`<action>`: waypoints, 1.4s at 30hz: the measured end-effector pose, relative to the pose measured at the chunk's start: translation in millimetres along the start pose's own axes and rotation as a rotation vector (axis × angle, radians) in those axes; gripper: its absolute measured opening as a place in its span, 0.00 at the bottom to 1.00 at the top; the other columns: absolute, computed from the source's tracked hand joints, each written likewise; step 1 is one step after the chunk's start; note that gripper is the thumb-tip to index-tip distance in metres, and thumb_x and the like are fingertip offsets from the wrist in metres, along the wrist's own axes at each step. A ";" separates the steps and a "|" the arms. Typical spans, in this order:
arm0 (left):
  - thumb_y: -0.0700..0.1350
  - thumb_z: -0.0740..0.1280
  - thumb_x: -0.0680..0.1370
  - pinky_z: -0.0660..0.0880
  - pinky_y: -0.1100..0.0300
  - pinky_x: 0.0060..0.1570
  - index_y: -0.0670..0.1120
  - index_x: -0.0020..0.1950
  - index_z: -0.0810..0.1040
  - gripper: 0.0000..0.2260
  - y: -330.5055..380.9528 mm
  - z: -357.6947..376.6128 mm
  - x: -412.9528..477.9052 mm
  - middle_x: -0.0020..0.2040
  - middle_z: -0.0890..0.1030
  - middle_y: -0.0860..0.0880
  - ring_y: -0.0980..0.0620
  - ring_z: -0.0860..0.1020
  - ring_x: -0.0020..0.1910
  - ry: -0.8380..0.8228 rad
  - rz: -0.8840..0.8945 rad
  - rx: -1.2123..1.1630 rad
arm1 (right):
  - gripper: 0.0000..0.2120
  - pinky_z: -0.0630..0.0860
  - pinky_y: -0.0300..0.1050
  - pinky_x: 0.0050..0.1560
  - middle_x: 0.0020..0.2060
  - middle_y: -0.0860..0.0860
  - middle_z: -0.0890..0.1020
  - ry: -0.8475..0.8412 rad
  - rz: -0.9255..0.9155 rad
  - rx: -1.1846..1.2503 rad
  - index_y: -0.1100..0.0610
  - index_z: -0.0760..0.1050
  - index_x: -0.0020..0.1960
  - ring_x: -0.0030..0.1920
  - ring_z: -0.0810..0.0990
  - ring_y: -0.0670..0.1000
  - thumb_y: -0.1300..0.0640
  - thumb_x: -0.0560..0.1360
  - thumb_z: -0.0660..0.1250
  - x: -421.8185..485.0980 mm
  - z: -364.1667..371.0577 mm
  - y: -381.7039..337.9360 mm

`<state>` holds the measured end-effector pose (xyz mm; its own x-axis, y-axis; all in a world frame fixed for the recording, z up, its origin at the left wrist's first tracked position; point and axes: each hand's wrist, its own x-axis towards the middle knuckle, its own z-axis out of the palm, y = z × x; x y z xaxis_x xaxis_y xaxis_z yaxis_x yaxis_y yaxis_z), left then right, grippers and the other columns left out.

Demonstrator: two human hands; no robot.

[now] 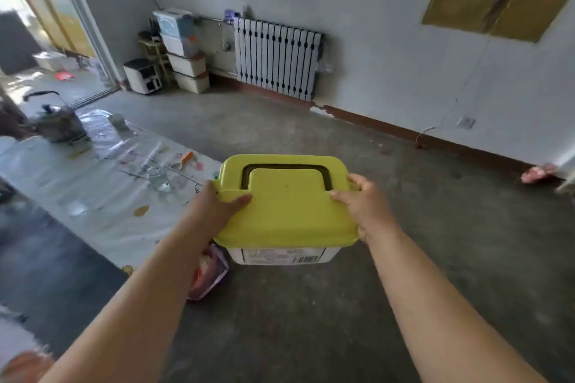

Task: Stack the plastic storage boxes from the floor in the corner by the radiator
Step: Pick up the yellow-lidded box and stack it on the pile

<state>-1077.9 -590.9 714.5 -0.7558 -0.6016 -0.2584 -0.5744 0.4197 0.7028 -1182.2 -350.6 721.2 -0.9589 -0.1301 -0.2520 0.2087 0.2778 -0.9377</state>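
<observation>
Two bare arms reach forward, and the box with the yellow lid (287, 205) sits right between the two hands, held up above the grey floor (311, 320). The left hand (217, 205) has its grip pressed on the left edge of the lid, with the thumb lying flat on top. The right hand (362, 199) has its grip pressed on the right edge, thumb on top too, fingers curled over the side. The lid has a dark handle (286, 169) folded flat into it. Under the lid the box is white, and a white label (281, 256) with black lines like a barcode is stuck on the near side; the words on it are too blurry to read. Just left of the box is a low surface (102, 177) with a shiny plastic cover, and a kettle (59, 124) stands at its far end. Far away, in the corner, a stack of storage boxes (185, 50) stands just to the left of the white radiator (277, 59) on the wall.
</observation>
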 end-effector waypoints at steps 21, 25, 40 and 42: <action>0.64 0.70 0.68 0.75 0.44 0.57 0.47 0.71 0.65 0.37 227.3 137.1 337.9 0.60 0.76 0.42 0.41 0.76 0.55 0.059 -0.083 -0.105 | 0.30 0.74 0.57 0.59 0.65 0.53 0.74 -0.102 -0.092 -0.120 0.52 0.67 0.72 0.60 0.75 0.57 0.53 0.72 0.71 450.0 -53.7 -108.8; 0.63 0.71 0.67 0.76 0.46 0.56 0.47 0.70 0.65 0.37 238.5 125.6 423.0 0.57 0.76 0.45 0.42 0.77 0.53 0.061 -0.092 -0.125 | 0.30 0.74 0.60 0.61 0.66 0.54 0.72 -0.105 -0.073 -0.130 0.52 0.67 0.72 0.61 0.74 0.58 0.53 0.72 0.71 527.7 -11.5 -125.9; 0.59 0.73 0.68 0.76 0.48 0.54 0.50 0.71 0.66 0.35 303.7 42.5 743.8 0.57 0.77 0.45 0.43 0.77 0.53 0.111 -0.120 -0.155 | 0.26 0.73 0.50 0.50 0.61 0.55 0.76 -0.134 -0.043 -0.062 0.55 0.70 0.69 0.54 0.76 0.55 0.54 0.73 0.71 821.7 159.3 -240.8; 0.59 0.73 0.68 0.76 0.50 0.51 0.50 0.71 0.67 0.35 302.3 30.0 781.3 0.54 0.76 0.47 0.45 0.76 0.50 0.162 -0.155 -0.202 | 0.25 0.73 0.50 0.51 0.61 0.55 0.76 -0.170 -0.082 -0.089 0.56 0.70 0.69 0.55 0.75 0.55 0.54 0.74 0.70 862.1 190.1 -255.2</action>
<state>-1851.5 -913.6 705.2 -0.5948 -0.7552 -0.2754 -0.5925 0.1803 0.7852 -2025.7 -714.7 697.7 -0.9242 -0.3125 -0.2196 0.1064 0.3416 -0.9338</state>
